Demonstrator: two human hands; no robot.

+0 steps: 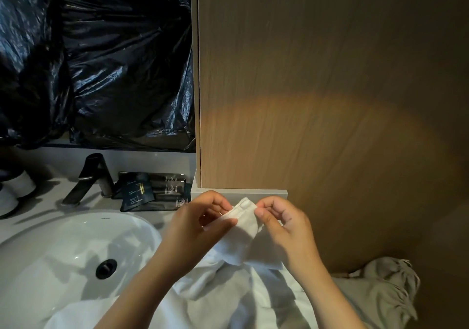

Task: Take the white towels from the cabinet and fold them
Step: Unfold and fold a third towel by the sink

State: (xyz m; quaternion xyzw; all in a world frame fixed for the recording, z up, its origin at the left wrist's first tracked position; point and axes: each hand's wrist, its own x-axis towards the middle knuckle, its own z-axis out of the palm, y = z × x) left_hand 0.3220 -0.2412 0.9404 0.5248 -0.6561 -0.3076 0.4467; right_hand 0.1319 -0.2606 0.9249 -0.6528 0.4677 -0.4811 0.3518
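Fingers of left hand [200, 217] and right hand [281, 223] pinch the white towel [245, 218] corner between them.

Upper left of the frame: a black plastic sheet [101, 62], glossy and heavily crinkled, catching bluish glints. Filling the right: a wood panel [330, 87], matt, with fine vertical grain. Lower left: a white sink [50, 252], smooth and glossy like glazed ceramic, with a dark drain [106, 268]. Behind it, a dark metal faucet [88, 178] with a dull satin sheen stands on a smooth, matt grey counter [38, 194], beside black packets [152, 189] with a faint gloss. Centre bottom: a white towel [243, 227] of soft, nubby cloth. Lower right: a grey cloth [388, 285], rumpled, matt, fringed.
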